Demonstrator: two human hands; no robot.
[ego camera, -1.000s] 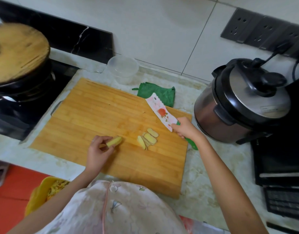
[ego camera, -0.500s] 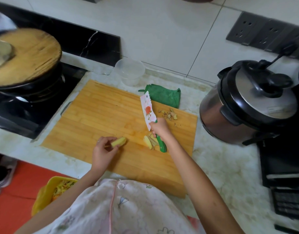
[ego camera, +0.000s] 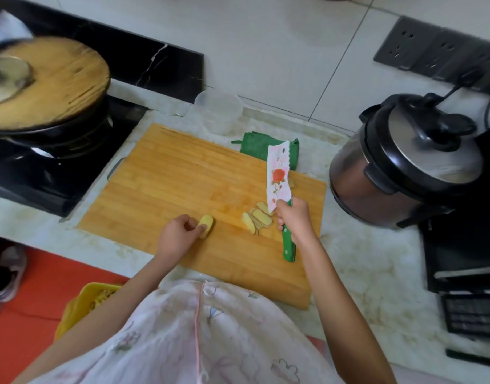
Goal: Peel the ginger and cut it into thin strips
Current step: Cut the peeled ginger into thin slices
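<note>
On the wooden cutting board [ego camera: 183, 173], a peeled ginger piece [ego camera: 205, 222] is pinched by the left hand [ego camera: 177, 235]. Just beside the ginger slices [ego camera: 257, 218], a flowered knife [ego camera: 278, 178] is gripped by the right hand [ego camera: 293, 218], blade raised.

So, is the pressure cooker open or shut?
Shut: its lid sits flat on the pressure cooker body, handle on top.

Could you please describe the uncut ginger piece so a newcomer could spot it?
Find the bamboo cutting board on the counter. On its nearer half, the left hand pinches a stubby ginger chunk. Unlike the flat slices fanned to its right by the knife, it is thick and uncut.
</note>
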